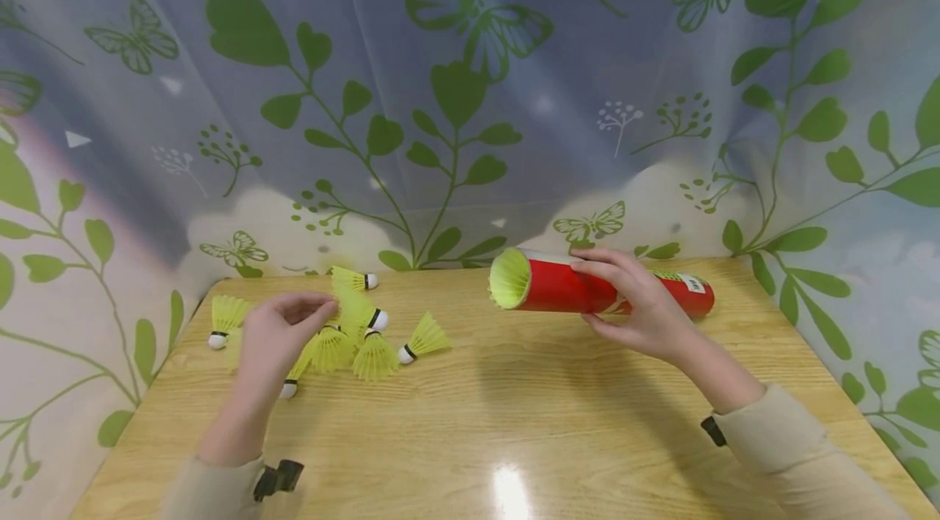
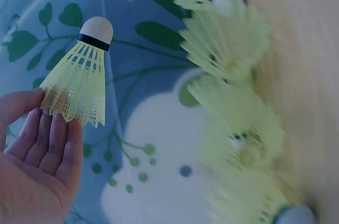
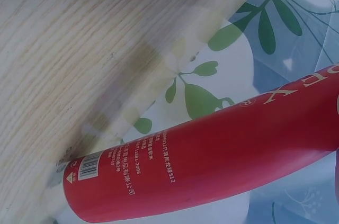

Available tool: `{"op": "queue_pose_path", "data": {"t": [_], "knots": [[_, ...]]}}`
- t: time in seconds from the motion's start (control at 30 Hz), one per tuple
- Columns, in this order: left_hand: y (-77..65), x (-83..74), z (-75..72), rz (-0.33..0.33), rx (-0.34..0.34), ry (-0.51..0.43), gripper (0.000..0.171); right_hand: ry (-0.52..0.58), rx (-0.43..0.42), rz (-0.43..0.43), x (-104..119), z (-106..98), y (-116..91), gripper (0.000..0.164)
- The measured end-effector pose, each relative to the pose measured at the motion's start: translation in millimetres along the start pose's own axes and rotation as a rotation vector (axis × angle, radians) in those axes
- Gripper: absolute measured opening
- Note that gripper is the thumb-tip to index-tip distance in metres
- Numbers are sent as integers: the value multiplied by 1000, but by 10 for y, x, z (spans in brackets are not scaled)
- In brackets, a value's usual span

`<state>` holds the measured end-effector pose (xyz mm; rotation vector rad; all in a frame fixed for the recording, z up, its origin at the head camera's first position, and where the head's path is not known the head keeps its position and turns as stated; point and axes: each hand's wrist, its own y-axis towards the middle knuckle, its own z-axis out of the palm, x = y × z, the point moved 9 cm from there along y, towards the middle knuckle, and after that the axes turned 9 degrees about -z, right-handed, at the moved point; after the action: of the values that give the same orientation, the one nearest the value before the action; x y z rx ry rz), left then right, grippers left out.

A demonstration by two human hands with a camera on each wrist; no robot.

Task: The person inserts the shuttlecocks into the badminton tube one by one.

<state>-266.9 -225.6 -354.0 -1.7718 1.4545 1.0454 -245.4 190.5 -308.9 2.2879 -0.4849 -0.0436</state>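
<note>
My left hand (image 1: 282, 332) pinches a yellow shuttlecock (image 2: 79, 81) by the rim of its skirt, between thumb and fingertips. Its white cork points up and away from the palm in the left wrist view. My right hand (image 1: 639, 304) grips a red shuttlecock tube (image 1: 561, 286) around its middle, above the table and lying nearly level. The tube's open end faces left, and a yellow skirt (image 1: 508, 279) shows inside it. In the right wrist view the tube's printed far end (image 3: 122, 181) is visible, while most of the hand lies outside the picture.
Several loose yellow shuttlecocks lie around the left hand, among them one (image 1: 426, 338) nearer the tube and one (image 1: 352, 279) at the back. The wooden table (image 1: 455, 422) meets a patterned curtain (image 1: 470, 95) at its far edge.
</note>
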Motion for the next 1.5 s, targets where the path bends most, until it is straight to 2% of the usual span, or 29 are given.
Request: {"op": "queue_pose_path", "data": {"t": [0.17, 0.33, 0.7, 0.87, 1.07, 1.2, 1.5], "knots": [[36, -291, 97, 79, -2, -69, 29, -7, 4, 3, -3, 2, 18, 68], [46, -554, 230, 121, 34, -165, 27, 0, 10, 20, -24, 2, 26, 69], [-33, -1092, 498, 237, 102, -306, 19, -1, 0, 3, -22, 15, 32, 71], [-81, -1230, 547, 268, 103, -329, 16, -3, 2, 3, -18, 24, 42, 71], [-197, -1408, 597, 293, 135, -359, 14, -9, 8, 14, -29, 37, 38, 69], [-184, -1430, 685, 311, 150, -384, 13, -14, 14, 26, -41, 44, 41, 70], [-284, -1582, 879, 341, 184, -394, 9, -34, 27, 57, -46, 42, 43, 74]]}}
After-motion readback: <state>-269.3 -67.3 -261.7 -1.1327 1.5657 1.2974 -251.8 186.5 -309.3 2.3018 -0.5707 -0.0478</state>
